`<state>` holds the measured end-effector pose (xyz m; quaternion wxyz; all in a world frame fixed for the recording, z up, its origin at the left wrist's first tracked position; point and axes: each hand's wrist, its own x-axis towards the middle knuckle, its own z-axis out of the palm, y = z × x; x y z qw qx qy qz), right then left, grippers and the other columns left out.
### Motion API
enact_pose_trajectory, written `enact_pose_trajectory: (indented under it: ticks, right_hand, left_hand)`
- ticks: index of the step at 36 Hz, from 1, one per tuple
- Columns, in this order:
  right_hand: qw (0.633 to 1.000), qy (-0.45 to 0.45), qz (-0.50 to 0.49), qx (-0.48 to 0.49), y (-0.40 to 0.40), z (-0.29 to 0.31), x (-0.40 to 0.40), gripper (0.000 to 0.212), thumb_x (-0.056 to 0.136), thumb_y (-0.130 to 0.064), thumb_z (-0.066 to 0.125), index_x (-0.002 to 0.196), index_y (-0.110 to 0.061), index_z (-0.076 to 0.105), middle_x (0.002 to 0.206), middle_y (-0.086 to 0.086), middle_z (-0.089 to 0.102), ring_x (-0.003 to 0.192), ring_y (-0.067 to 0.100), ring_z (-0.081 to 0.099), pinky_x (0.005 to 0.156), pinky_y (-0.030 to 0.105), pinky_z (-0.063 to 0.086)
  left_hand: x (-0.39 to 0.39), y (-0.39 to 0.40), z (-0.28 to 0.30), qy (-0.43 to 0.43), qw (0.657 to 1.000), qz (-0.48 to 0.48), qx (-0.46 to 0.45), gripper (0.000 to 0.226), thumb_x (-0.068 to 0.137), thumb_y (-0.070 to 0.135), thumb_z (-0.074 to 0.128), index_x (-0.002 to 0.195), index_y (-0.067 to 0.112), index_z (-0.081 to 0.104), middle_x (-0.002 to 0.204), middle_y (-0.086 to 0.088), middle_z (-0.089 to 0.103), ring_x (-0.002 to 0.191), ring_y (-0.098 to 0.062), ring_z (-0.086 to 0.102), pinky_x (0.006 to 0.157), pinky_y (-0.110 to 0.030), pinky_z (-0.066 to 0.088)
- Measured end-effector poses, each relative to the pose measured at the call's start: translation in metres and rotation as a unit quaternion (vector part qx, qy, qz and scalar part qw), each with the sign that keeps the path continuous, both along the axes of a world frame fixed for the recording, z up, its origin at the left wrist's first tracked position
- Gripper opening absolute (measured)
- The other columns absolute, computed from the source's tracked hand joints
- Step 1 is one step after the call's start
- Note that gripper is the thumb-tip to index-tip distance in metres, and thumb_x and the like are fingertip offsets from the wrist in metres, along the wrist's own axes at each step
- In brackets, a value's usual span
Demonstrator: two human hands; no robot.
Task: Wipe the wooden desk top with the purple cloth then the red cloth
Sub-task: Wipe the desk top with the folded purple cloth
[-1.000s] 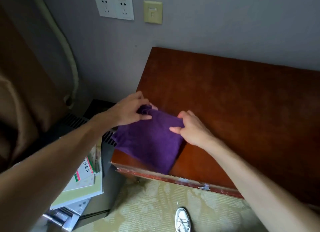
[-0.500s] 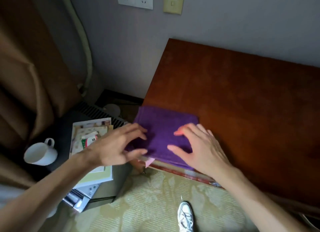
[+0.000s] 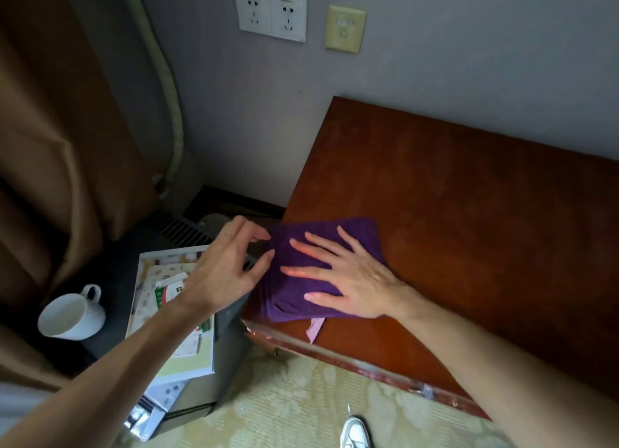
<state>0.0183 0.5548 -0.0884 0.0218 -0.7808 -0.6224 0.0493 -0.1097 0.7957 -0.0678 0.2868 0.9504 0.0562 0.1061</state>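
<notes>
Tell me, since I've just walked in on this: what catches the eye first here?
The purple cloth at the near left corner of the wooden desk top, with the right hand pressed flat on it. The left hand touches the cloth's left edge. A white cup stands on the dark unit to the left.

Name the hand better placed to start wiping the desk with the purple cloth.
Right. The right hand lies flat with spread fingers on the purple cloth on the wooden desk top; the left hand only touches its left edge, off the desk.
</notes>
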Motion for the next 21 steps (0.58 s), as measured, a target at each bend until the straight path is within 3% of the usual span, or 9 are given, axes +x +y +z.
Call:
enact_pose_trajectory:
  ticks: [8, 12, 16, 18, 21]
  right_hand:
    - [0.999, -0.005, -0.047, -0.006, 0.035, 0.005, 0.167, 0.054, 0.105, -0.062, 0.029, 0.158, -0.051, 0.024, 0.172, -0.015, 0.008, 0.159, 0.010, 0.002, 0.127, 0.053, 0.002]
    - [0.995, 0.014, -0.097, 0.001, 0.052, 0.005, 0.244, 0.058, 0.101, -0.068, 0.022, 0.157, -0.053, 0.023, 0.171, -0.016, 0.011, 0.159, 0.010, 0.005, 0.126, 0.057, 0.006]
    - [0.993, 0.019, -0.120, 0.010, 0.056, 0.003, 0.310, 0.053, 0.105, -0.063, 0.027, 0.157, -0.055, 0.022, 0.171, -0.017, 0.010, 0.159, 0.011, 0.005, 0.126, 0.057, 0.003]
    - [0.990, 0.026, -0.136, 0.006, 0.056, 0.005, 0.336, 0.052, 0.106, -0.061, 0.027, 0.157, -0.055, 0.020, 0.172, -0.016, 0.009, 0.159, 0.011, 0.004, 0.126, 0.054, 0.000]
    - [0.982, 0.023, -0.185, 0.020, 0.058, 0.005, 0.361, 0.052, 0.106, -0.063, 0.026, 0.156, -0.056, 0.021, 0.172, -0.013, 0.010, 0.159, 0.013, 0.005, 0.126, 0.058, 0.003]
  left_hand:
    - [0.062, -0.049, -0.012, -0.046, 0.999, 0.012, -0.005, 0.032, 0.095, 0.038, 0.054, 0.117, 0.016, 0.059, 0.116, -0.001, 0.051, 0.106, -0.022, 0.055, 0.095, -0.038, 0.045]
    - [0.077, -0.072, -0.024, -0.013, 0.999, -0.030, 0.028, 0.035, 0.099, 0.041, 0.052, 0.127, 0.022, 0.058, 0.129, 0.002, 0.051, 0.114, -0.018, 0.053, 0.095, -0.037, 0.045]
    - [0.080, -0.080, -0.034, 0.049, 0.995, -0.048, 0.068, 0.044, 0.105, 0.048, 0.040, 0.145, 0.031, 0.046, 0.151, 0.005, 0.041, 0.142, -0.016, 0.039, 0.121, -0.032, 0.027]
    - [0.081, -0.082, -0.036, 0.056, 0.993, -0.059, 0.088, 0.046, 0.106, 0.048, 0.036, 0.148, 0.032, 0.042, 0.154, 0.005, 0.038, 0.148, -0.014, 0.032, 0.125, -0.030, 0.015]
    - [0.080, -0.079, -0.035, 0.074, 0.992, -0.065, 0.080, 0.047, 0.107, 0.051, 0.029, 0.151, 0.036, 0.038, 0.155, 0.007, 0.035, 0.150, -0.013, 0.028, 0.124, -0.033, 0.019]
